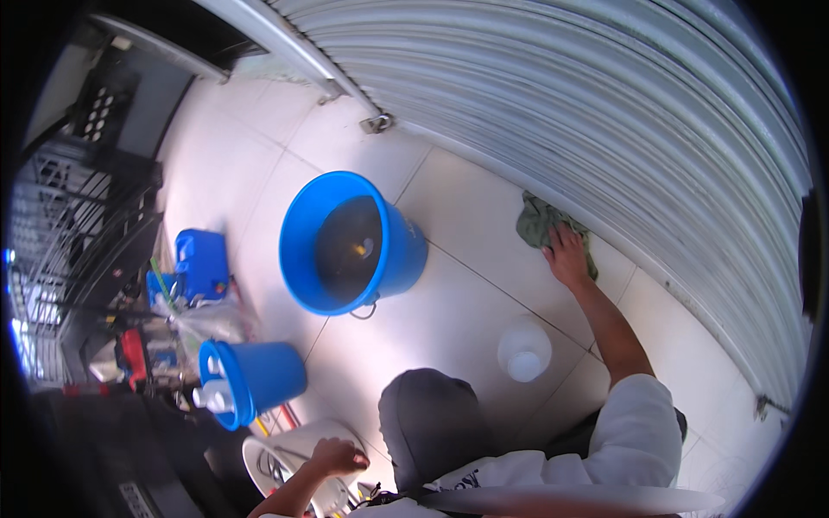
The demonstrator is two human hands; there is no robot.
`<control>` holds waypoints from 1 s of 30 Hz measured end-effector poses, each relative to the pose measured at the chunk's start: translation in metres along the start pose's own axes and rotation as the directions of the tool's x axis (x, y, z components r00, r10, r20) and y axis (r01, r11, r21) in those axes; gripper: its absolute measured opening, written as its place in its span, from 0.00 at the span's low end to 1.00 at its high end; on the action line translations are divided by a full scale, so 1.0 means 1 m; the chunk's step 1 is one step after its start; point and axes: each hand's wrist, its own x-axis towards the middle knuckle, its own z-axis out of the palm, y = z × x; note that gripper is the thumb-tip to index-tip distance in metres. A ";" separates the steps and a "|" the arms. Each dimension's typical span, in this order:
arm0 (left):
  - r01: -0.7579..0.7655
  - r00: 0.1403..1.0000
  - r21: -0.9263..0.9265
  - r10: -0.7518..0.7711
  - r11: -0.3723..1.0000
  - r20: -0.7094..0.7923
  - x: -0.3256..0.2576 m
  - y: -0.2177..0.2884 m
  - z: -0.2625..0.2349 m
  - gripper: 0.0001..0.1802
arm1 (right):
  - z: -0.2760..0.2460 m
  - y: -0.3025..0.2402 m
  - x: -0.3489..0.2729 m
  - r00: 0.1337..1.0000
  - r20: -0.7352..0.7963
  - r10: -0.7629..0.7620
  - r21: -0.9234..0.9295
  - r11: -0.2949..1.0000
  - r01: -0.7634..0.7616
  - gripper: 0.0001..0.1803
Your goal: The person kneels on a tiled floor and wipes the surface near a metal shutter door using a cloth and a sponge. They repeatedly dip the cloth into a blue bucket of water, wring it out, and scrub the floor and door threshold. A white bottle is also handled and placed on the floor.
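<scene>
My right hand [566,252] lies with its fingers spread on a crumpled dark green cloth [537,217], pressing it to the tiled floor right beside the bottom of a metal roller shutter [587,104]. Closer to me, my left hand [338,456] is curled into a fist, with nothing seen sticking out of it. It hovers by a whitish bucket [259,457] with cables or tools inside. A clear plastic tub or cup [524,350] stands on the floor between my knee and the cloth. Left of centre stands a large blue bucket [406,250] holding dark, murky water.
A smaller blue bucket [281,375] with white bottles in it stands at the left, near a blue jerrycan [205,263] and a plastic bag [216,321]. Metal racks [73,207] line the far left. A padlock [377,124] sits at the shutter's foot.
</scene>
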 end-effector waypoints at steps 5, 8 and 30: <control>0.038 0.959 -0.341 0.062 0.939 0.278 -0.073 0.063 0.054 0.26 | 0.031 -0.040 0.063 0.995 -0.101 -0.016 -0.014 1.000 0.015 0.26; 0.071 0.981 -0.376 0.004 0.924 0.194 -0.111 0.104 0.069 0.21 | 0.040 -0.047 0.076 0.981 -0.189 -0.032 -0.025 0.999 0.028 0.23; 0.165 -0.136 0.234 0.257 0.958 -0.957 -0.016 0.068 -0.205 0.13 | 0.031 -0.027 0.067 0.991 -0.032 -0.131 -0.010 0.991 0.131 0.24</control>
